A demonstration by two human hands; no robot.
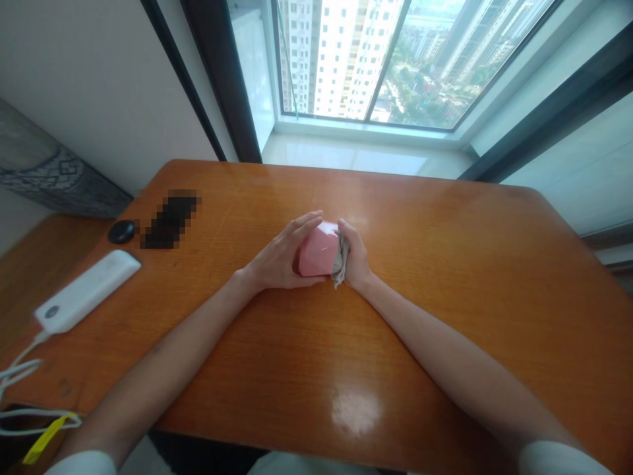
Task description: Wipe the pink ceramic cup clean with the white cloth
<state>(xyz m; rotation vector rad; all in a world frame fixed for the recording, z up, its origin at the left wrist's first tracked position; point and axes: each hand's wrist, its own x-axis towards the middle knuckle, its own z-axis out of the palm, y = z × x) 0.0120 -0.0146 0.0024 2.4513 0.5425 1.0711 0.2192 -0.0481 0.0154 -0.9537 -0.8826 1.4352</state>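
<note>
A small pink faceted object (319, 252) sits at the middle of the wooden table (445, 277). My left hand (281, 257) wraps round its left side, fingers curled over the top. Pressed against its right side, my right hand (355, 258) is closed on a crumpled grey cloth (340, 261), which lies between that hand and the pink object.
A white power bank (86, 291) with white cables (20, 389) lies at the table's left edge. A black round disc (121, 231) and a blurred dark item (171, 219) sit behind it. A large window stands beyond the table's far edge.
</note>
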